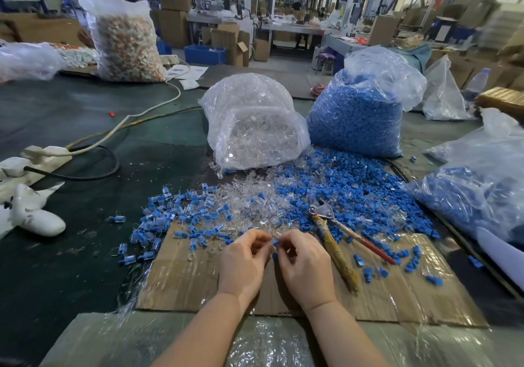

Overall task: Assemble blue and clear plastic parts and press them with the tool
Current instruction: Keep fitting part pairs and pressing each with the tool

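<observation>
Hands (272,256) together, fingers curled, pinching.

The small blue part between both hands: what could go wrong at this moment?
1. The blue part is pinched only at the fingertips of the left hand and right hand; it may slip into the loose pile.
2. The pressing tool lies beside the right hand among parts; reaching for it could scatter them.
</observation>
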The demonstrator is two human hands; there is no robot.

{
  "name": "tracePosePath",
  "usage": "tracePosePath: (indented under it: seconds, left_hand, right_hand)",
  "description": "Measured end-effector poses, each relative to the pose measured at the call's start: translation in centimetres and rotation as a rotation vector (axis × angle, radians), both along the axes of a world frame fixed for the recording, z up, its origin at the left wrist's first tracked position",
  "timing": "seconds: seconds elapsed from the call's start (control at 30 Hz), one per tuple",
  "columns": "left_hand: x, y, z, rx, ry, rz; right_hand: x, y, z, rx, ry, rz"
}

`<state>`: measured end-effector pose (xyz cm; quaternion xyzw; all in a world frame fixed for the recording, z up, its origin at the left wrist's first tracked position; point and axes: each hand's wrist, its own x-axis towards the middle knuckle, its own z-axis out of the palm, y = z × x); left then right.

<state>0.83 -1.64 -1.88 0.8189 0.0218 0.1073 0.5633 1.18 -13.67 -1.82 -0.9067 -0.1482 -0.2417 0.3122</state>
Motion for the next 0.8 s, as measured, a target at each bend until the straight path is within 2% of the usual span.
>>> tracePosePath:
  seconds: [0.2, 0.57, 0.8]
  left_hand:
    - [-0.15, 0.17, -0.11, 0.006, 0.015, -0.037]
    - [0.07, 0.08, 0.13, -0.121, 0.006, -0.007]
    - [0.00, 0.20, 0.17, -0.104, -0.004, -0.016]
  right_hand:
    - [-0.07, -0.02, -0.01, -0.011, -0.004, 0.012]
    - [-0.27, 0.12, 0.24, 0.021, -0.044, 0.025]
    - [-0.16, 0.10, 0.32, -0.031, -0.032, 0.038]
